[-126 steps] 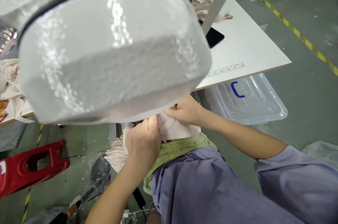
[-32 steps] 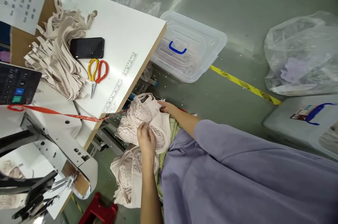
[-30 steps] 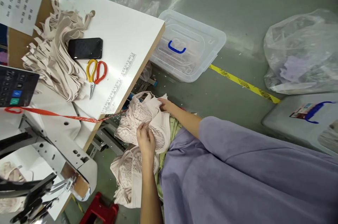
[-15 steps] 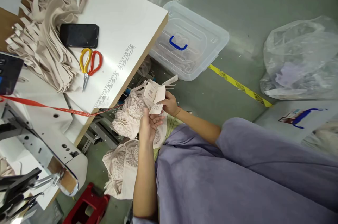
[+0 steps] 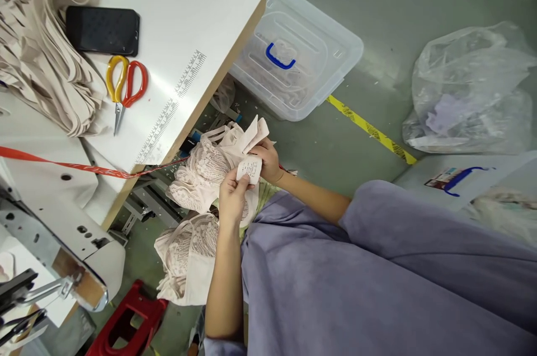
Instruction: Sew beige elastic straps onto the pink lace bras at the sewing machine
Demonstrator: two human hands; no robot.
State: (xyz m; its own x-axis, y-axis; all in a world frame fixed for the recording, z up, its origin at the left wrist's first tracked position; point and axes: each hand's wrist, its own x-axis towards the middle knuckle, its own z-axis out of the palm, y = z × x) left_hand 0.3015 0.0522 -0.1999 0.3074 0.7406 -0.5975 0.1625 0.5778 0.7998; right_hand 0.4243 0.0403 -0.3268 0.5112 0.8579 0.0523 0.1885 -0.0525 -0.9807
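Observation:
My left hand (image 5: 233,193) is closed on a small white printed label (image 5: 250,169), its thumb on the label's lower edge. Just above and to the right, my right hand (image 5: 268,160) is closed around folded pale labels (image 5: 255,135), which stick up beyond its fingers. Next to both hands, a beige lace bra (image 5: 210,164) lies bunched by the table edge. Another pale lace piece (image 5: 187,255) hangs below it, left of my left forearm.
Scissors (image 5: 126,84), a black phone (image 5: 103,30) and beige straps (image 5: 54,54) lie on the white table (image 5: 168,9). A sewing machine (image 5: 84,233) is at lower left, above a red stool (image 5: 130,317). A lidded clear box (image 5: 310,48) stands on the floor.
My left hand was open with its palm up and has closed on the printed label. The labels at my right hand are separated and turned. The view has shifted, moving the table items leftward and up.

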